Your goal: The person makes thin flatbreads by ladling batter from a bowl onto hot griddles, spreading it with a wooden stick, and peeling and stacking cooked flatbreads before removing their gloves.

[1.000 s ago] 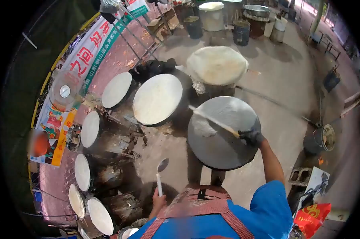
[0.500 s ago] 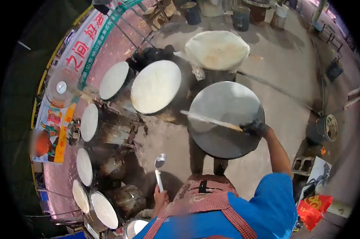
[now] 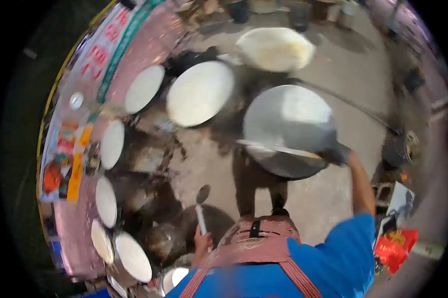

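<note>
Griddle (image 3: 287, 126) round, smooth; stick (image 3: 278, 148) slender, straight

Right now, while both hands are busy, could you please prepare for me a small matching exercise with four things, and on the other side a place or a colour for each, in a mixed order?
Things:
1. spoon
2. stick
3. bag
4. shirt

Places and colours:
A. in the right hand, reaching over the round grey pan
B. plain blue
C. in the left hand
D. red with yellow marks

Right pairs: 1-C, 2-A, 3-D, 4-B
</note>
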Tool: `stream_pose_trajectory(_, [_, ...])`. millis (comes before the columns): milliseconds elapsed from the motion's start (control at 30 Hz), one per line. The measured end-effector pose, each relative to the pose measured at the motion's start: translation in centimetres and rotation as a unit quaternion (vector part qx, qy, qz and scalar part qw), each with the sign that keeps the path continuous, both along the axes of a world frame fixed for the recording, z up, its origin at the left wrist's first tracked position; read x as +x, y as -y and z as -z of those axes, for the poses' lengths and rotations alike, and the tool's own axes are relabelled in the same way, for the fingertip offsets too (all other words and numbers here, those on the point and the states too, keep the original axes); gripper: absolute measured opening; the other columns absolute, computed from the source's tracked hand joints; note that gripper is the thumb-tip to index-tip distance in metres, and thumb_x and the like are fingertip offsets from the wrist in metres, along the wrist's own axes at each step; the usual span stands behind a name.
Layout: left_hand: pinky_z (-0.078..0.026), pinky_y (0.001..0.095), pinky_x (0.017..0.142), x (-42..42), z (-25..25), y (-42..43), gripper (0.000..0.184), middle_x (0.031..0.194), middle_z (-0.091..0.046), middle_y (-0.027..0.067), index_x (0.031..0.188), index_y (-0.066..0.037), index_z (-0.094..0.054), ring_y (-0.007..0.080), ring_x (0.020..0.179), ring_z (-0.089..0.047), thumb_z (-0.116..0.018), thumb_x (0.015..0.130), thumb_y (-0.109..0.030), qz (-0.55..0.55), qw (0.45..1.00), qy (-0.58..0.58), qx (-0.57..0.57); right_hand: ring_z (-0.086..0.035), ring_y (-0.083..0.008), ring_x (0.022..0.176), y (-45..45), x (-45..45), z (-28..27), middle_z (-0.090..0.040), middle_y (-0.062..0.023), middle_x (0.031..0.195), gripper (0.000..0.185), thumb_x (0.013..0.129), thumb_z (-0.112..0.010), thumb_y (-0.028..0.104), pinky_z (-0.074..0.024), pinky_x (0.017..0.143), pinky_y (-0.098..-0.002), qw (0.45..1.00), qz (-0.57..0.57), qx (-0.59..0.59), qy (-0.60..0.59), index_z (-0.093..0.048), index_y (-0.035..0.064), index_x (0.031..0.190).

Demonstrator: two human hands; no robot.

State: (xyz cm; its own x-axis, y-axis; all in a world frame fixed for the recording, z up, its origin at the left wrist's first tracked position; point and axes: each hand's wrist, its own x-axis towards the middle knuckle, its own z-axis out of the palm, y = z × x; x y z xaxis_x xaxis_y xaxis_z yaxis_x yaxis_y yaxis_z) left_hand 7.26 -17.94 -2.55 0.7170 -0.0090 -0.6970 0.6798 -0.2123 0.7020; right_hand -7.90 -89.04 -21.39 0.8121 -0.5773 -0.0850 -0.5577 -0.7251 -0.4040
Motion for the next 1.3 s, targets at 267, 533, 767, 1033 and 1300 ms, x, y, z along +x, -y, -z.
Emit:
stream_pose_trajectory(267, [-0.028,0.0244,0.027,5.3,1.3,-6.7,0.067,0.047,-0.036,0.0011,0.13,-0.023,-0.024,0.0094,0.032,-0.034,-0.046,0.072,0.003,0.121,0.991,-0.045,0.038,-0.046,-0.0204,0.048,-30.4,-11.7,-24.3,-0.055,-0.0072,0.059,0.022,0.079,-0.051,0.03,-0.0414,0.05,-0.0325,0.953,0.195,0.2,-0.116,-0.055,0.0106,0.089])
stream_pose_trajectory(533, [-0.03,0.0239,0.026,4.3,-1.7,-11.7,0.064,0.049,-0.037,0.001,0.129,-0.021,-0.024,0.0089,0.032,-0.035,-0.044,0.073,0.001,0.097,0.993,-0.023,-0.062,-0.054,-0.0326,0.067,-48.1,7.8,-12.1,-0.059,-0.0185,0.079,0.037,0.08,-0.046,0.039,-0.0419,0.061,-0.0378,0.973,0.196,0.054,0.113,-0.05,0.0259,0.114])
stream_pose_trajectory(767, [-0.029,0.0247,0.025,3.9,-1.8,-13.9,0.063,0.048,-0.034,0.001,0.128,-0.023,-0.024,0.0102,0.031,-0.033,-0.044,0.074,0.002,0.092,0.987,-0.02,-0.129,-0.054,-0.0318,0.061,-48.5,-1.5,-18.0,-0.057,-0.0167,0.071,0.037,0.082,-0.046,0.038,-0.0418,0.056,-0.0387,0.928,0.354,0.081,-0.079,-0.044,0.0291,0.118])
stream_pose_trajectory(1033, [-0.029,0.0246,0.026,4.4,-1.9,-14.7,0.057,0.052,-0.034,0.0016,0.126,-0.031,-0.019,0.0121,0.033,-0.033,-0.039,0.079,-0.006,0.012,0.946,-0.098,-0.31,-0.055,-0.0343,0.075,-46.3,3.3,-13.7,-0.059,-0.0158,0.081,0.034,0.078,-0.045,0.04,-0.0423,0.065,-0.0413,0.965,0.243,0.006,0.096,-0.061,0.0121,0.089])
stream_pose_trajectory(1300, [-0.031,0.025,0.027,4.2,-0.9,-11.8,0.04,0.052,-0.034,0.0022,0.12,-0.027,-0.027,0.012,0.034,-0.033,-0.034,0.083,-0.013,-0.026,0.882,-0.211,-0.42,-0.056,-0.0361,0.076,-42.9,4.7,-15.1,-0.058,-0.0194,0.082,0.042,0.078,-0.04,0.046,-0.0435,0.064,-0.0437,0.975,0.222,-0.028,-0.016,-0.062,0.0101,0.086])
